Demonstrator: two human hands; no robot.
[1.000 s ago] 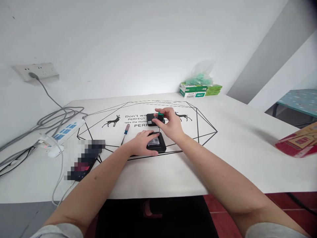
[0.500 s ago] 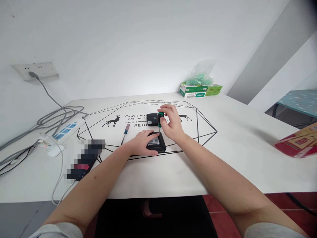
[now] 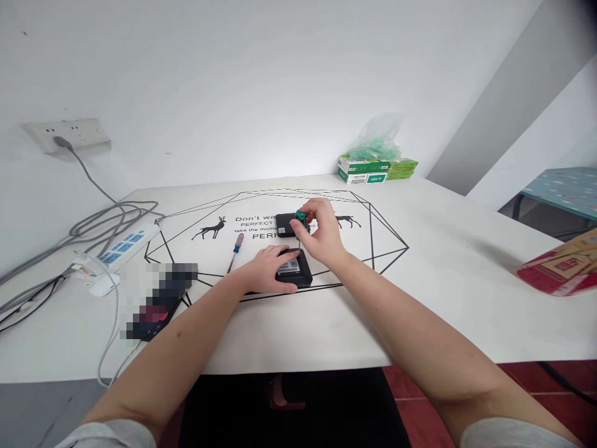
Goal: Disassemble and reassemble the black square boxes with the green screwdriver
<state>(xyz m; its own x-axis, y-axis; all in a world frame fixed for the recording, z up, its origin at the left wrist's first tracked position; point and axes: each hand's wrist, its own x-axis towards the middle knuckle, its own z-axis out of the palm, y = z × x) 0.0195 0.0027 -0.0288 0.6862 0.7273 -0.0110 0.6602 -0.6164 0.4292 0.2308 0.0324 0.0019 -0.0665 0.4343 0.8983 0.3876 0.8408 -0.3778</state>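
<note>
My right hand (image 3: 321,233) is closed around the green and black handle of a screwdriver (image 3: 301,218). Its shaft points nearly straight down, with the tip at the far right corner of a small black box (image 3: 305,274). Over the left part of that box lies my left hand (image 3: 267,271), its thumb along the near edge and its index finger by the screwdriver tip, holding the box against the table. A white label with a printed code shows on top of the box. Just behind it is a flat black case (image 3: 284,225), partly hidden by my right hand.
Left of my hands lies a second screwdriver (image 3: 238,244). Further left are a phone (image 3: 175,292), blurred out, a power strip (image 3: 125,246) and grey cables (image 3: 119,211). Green and white boxes (image 3: 364,168) stand by the wall; a red bag (image 3: 559,267) lies at right.
My right hand's fingers and thumb have shifted around the screwdriver handle, which now shows less. My left hand and the black box stay in place.
</note>
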